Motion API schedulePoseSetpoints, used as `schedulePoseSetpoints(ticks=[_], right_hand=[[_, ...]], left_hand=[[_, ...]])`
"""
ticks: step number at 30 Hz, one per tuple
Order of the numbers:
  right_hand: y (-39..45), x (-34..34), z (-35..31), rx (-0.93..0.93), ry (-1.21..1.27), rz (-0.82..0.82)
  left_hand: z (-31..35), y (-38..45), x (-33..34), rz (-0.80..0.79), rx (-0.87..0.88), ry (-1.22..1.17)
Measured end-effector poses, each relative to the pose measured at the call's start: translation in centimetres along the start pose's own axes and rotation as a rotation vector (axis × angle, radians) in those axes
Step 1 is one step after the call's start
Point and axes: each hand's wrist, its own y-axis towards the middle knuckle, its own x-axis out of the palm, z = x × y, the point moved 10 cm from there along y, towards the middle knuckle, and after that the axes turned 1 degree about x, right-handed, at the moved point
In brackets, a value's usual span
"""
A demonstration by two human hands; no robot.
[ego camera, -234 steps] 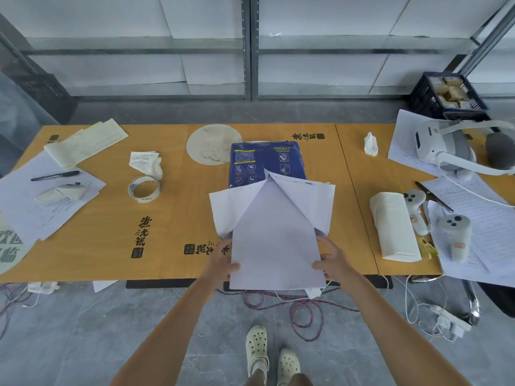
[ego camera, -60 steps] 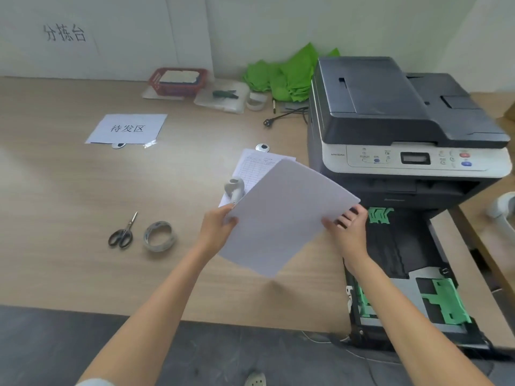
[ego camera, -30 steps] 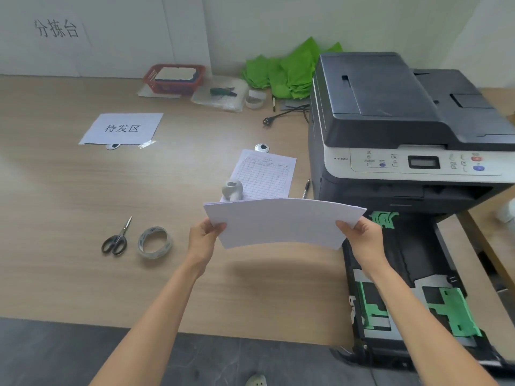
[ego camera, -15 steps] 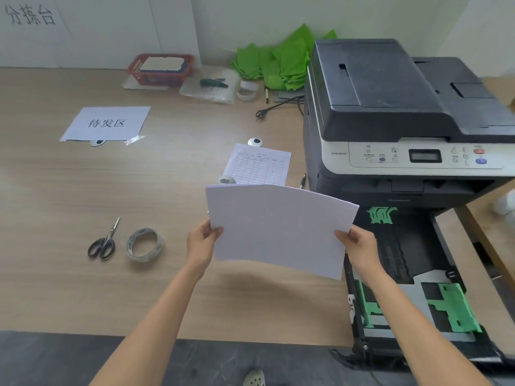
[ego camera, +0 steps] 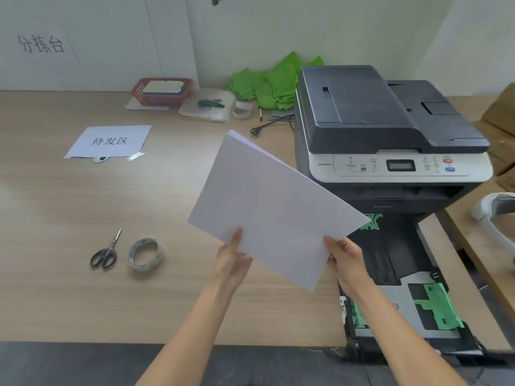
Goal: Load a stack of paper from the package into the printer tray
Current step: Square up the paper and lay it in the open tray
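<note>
I hold a thin stack of white paper in the air, tilted, its far corner up and to the left. My left hand grips its lower left edge. My right hand grips its lower right edge. The stack hangs over the table, just left of the dark grey printer. The printer's paper tray is pulled out toward me, black with green guides, and no paper shows in it. My right forearm crosses the tray's left side.
On the wooden table lie scissors and a tape roll at left, and a labelled sheet farther back. A red basket, green cloth and a power plug sit by the wall.
The stack has turned from lying roughly level to tilted, with its far corner raised and swung to the left. It now hides the printed form on the table. Both hands keep their hold.
</note>
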Motion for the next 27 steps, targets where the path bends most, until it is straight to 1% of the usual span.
schedulePoseSetpoints(ticks=[2,3,8,13,15,16,19,20,22,27], right_hand=[[-0.7,0.1,0.5,0.022,0.037,-0.007],[-1.0,0.1,0.6,0.03,0.054,-0.012],[-2.0,0.3,-0.5,0.037,0.085,-0.138],[-2.3,-1.2,-2.6,0.065,0.159,-0.159],[-2.5,-1.3,-3.3,0.085,0.112,-0.202],[-2.6,-1.1,-3.4,0.095,0.049,-0.235],[-2.9,0.6,-3.7,0.1,-0.225,-0.338],[-2.9,1.2,-3.9,0.092,-0.282,-0.353],[-2.6,2.3,-4.3,0.065,-0.313,-0.34],[-2.2,2.5,-5.5,-0.035,-0.242,-0.236]], left_hand=[[0.2,-0.2,2.2,-0.107,0.038,0.081],[0.6,-0.3,2.9,-0.129,0.063,0.1],[2.8,0.0,3.1,-0.107,0.135,0.212],[5.6,-0.1,3.5,-0.119,0.154,0.393],[6.4,-0.1,3.4,-0.11,0.135,0.466],[6.6,0.0,3.3,-0.108,0.126,0.508],[6.9,0.2,3.8,-0.117,0.106,0.622],[6.7,0.2,4.2,-0.137,0.092,0.654],[6.3,0.1,5.0,-0.185,0.067,0.721],[6.0,0.3,6.4,-0.22,0.052,0.806]])
